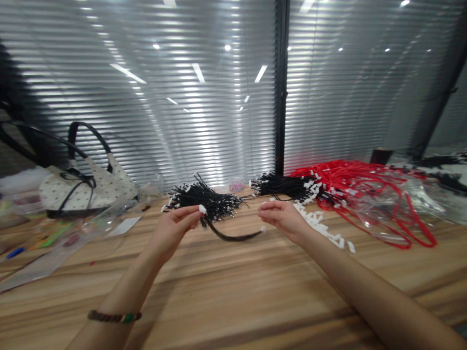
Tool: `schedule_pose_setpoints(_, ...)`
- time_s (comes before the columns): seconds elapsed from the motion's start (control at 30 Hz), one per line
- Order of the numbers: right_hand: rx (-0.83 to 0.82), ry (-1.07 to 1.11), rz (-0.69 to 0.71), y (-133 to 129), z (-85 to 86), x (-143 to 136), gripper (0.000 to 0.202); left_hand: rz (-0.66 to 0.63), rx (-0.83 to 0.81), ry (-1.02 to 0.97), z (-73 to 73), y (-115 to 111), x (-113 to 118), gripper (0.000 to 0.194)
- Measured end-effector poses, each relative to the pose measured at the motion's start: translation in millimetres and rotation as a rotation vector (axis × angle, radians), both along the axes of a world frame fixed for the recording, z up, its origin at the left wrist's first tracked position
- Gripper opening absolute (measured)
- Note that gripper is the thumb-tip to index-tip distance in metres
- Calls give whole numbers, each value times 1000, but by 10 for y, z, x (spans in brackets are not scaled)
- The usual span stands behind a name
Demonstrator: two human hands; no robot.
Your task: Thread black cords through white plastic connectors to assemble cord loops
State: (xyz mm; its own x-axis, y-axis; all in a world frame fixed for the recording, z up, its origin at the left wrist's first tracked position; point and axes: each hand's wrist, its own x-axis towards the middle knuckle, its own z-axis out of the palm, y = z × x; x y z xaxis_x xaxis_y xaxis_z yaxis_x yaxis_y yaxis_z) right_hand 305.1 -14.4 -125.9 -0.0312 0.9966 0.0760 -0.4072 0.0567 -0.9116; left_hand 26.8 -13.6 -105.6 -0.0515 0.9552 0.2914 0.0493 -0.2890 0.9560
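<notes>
My left hand (180, 222) pinches a small white tab (202, 209) between thumb and fingertips. From that tab a thin black cord (233, 238) curves down and to the right, ending in a pale tip near my right hand. My right hand (280, 218) has its fingers pressed together above the cord's far end; what it holds, if anything, is too small to make out. Behind my left hand lies a bundle of black cords with light tips (204, 197). A second black bundle with white tabs (284, 186) lies behind my right hand.
Loose white tabs (324, 226) are scattered right of my right hand on the wooden table (233, 296). Red straps (346, 177) and clear plastic pile up at the right. At the left are a dotted bag (87, 189), plastic packets and a white paper (124, 226).
</notes>
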Motion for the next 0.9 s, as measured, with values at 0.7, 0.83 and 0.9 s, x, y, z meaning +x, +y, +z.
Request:
schedule_pose_setpoints(0.7, 25, -308, -243, 130, 86, 246, 15, 255, 186, 611, -203, 42, 137, 23)
schedule_pose_setpoints(0.83, 63, -427, -517, 360, 77, 638, 22, 14, 323, 913, -379, -42, 232, 34)
schedule_pose_setpoints(0.9, 65, -532, -701, 487, 29, 887, 25, -177, 360, 1033, -453, -96, 280, 38)
